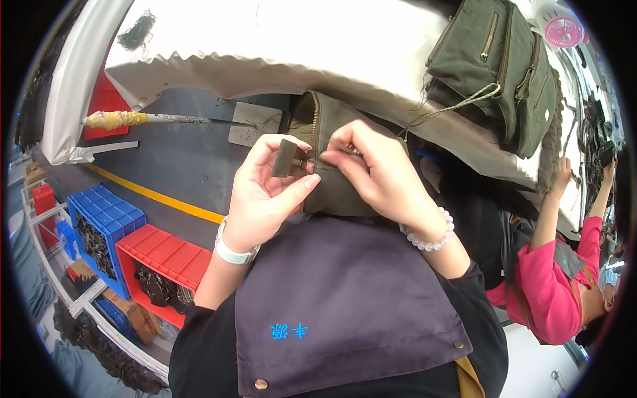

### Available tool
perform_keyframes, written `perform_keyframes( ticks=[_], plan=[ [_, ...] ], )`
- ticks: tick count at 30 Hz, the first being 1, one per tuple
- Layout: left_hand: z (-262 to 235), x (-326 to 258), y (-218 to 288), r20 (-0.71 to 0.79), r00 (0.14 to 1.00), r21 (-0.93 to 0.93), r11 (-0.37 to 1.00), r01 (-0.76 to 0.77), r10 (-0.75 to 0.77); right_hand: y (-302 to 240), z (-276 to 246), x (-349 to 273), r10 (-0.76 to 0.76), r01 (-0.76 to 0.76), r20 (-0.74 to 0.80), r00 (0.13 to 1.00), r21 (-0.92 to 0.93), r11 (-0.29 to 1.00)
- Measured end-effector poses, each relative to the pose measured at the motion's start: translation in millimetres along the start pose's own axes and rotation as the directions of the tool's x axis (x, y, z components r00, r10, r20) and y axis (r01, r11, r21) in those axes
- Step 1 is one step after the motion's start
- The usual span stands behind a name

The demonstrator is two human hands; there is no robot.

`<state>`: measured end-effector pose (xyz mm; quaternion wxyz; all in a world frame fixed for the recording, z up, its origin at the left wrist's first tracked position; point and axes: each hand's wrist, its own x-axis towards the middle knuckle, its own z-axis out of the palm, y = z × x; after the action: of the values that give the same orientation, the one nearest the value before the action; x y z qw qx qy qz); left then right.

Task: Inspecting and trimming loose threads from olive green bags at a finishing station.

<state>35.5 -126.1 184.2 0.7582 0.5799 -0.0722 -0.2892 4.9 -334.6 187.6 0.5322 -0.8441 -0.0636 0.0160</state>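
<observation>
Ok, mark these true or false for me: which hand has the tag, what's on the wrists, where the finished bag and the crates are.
1. The left hand pinches a small dark tag. True.
2. The right hand rests empty on the table. False: it grips the olive pouch at its zipper.
3. A bead bracelet is on the right wrist. True.
4. The finished olive bag lies in the red crate. False: it lies on the white table.

Both forearms rise from below, left hand [262,189] and right hand [378,174] close together, fingers pinched.
</observation>
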Motion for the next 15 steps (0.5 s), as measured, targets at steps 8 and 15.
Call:
perform_keyframes(
  ticks=[8, 15],
  plan=[
    [-4, -1, -1, -0.037, 0.998, -0.046, 0.998, 0.052, -0.054, -4, -14, -9, -0.030, 0.021, -0.100, 0.995, -0.089, 0.996],
    [-2, 1, 0, -0.041, 0.997, -0.054, 0.996, 0.069, -0.072, -11, -12, -20, -0.060, 0.052, -0.048, 0.997, -0.156, 0.986]
  ],
)
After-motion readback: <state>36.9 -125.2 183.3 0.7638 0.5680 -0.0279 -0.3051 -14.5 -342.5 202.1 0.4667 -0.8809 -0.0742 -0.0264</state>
